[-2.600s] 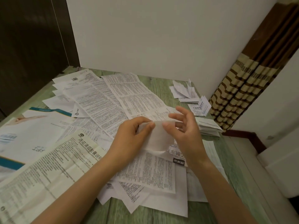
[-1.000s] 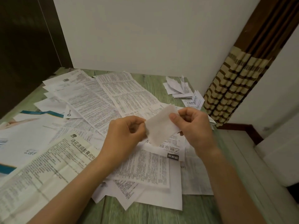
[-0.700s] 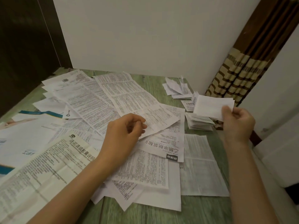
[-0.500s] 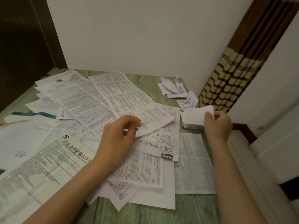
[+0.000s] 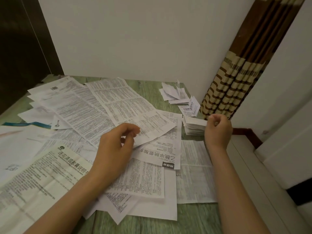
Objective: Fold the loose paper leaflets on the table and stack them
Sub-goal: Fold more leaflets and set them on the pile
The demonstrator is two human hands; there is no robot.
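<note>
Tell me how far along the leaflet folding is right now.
Early on. Done: a stack of folded leaflets sits at the right edge of the table, with a few more folded pieces behind it. In hand: the right hand is at the stack's top sheet, grip unclear; the left hand pinches a long leaflet. Left: many unfolded sheets lie spread across it.
</note>
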